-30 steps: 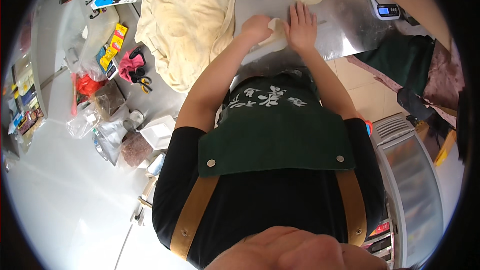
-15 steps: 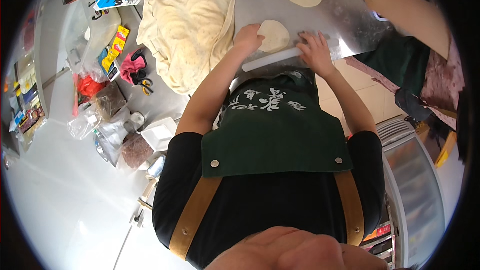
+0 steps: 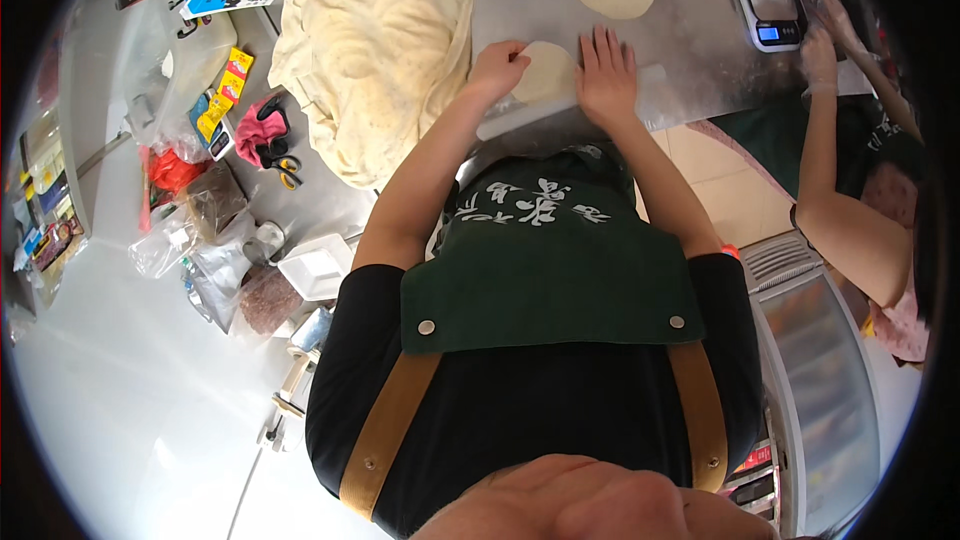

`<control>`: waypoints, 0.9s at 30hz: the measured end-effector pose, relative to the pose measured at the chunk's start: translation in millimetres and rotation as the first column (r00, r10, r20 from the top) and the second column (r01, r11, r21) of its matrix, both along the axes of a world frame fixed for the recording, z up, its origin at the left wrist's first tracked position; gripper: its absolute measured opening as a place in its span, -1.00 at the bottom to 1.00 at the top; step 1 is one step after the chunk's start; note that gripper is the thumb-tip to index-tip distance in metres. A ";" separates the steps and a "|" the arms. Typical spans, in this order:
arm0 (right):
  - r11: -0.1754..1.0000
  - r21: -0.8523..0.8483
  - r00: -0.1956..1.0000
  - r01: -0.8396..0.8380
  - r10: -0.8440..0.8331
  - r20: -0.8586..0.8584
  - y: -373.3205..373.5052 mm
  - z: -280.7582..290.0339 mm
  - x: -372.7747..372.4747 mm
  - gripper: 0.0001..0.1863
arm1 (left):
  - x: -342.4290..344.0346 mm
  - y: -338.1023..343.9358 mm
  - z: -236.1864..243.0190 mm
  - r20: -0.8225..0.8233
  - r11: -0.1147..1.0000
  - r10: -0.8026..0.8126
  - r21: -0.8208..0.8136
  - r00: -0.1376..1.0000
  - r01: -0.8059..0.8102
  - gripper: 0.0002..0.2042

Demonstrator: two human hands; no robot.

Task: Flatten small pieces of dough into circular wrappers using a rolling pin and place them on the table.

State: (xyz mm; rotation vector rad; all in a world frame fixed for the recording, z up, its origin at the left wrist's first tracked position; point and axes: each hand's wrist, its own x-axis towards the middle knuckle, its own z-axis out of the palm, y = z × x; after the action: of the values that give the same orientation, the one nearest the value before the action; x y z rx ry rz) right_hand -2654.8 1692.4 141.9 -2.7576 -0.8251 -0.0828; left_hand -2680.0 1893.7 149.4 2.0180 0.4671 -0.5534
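The left hand (image 3: 500, 70) pinches the dough disc (image 3: 548, 70) at its nine-o'clock rim, near the counter's (image 3: 692, 20) six-o'clock edge; the right hand (image 3: 606, 80), open flat, covers the rolling pin (image 3: 525, 118). Bare steel spreads toward two o'clock.

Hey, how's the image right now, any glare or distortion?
Head view: the white surface at lower left looks washed out; the steel table shows pale glare; the cabinet at right bows with the fisheye; the nearest dough round reads fairly clearly.

A dark green apron (image 3: 550, 290) with white lettering (image 3: 545, 209), brown straps (image 3: 390, 430) and silvery studs (image 3: 427, 327) covers a black short-sleeved top (image 3: 560, 405).
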 end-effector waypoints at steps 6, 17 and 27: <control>0.997 0.017 0.996 0.076 -0.075 -0.058 9.4 2.0 3.4 -0.43 | 7.0 -9.4 10.2 0.058 0.982 -0.147 0.124 0.987 0.139 -0.71; 0.990 0.126 0.995 -0.058 0.068 -0.073 -6.0 4.0 -1.9 -0.30 | 16.8 -22.8 30.0 -0.015 0.859 -0.384 0.361 0.923 0.363 -0.75; 0.957 0.049 0.936 -0.286 0.289 -0.199 -71.1 30.9 -26.4 -0.59 | -6.6 -11.8 13.5 0.044 0.953 -0.154 0.270 0.987 0.136 -0.75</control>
State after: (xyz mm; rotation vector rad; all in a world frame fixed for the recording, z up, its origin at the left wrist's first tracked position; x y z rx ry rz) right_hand -2681.2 1621.3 172.8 -2.5396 -1.1488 0.2434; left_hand -2686.6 1881.9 162.9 2.3350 0.3708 -0.5350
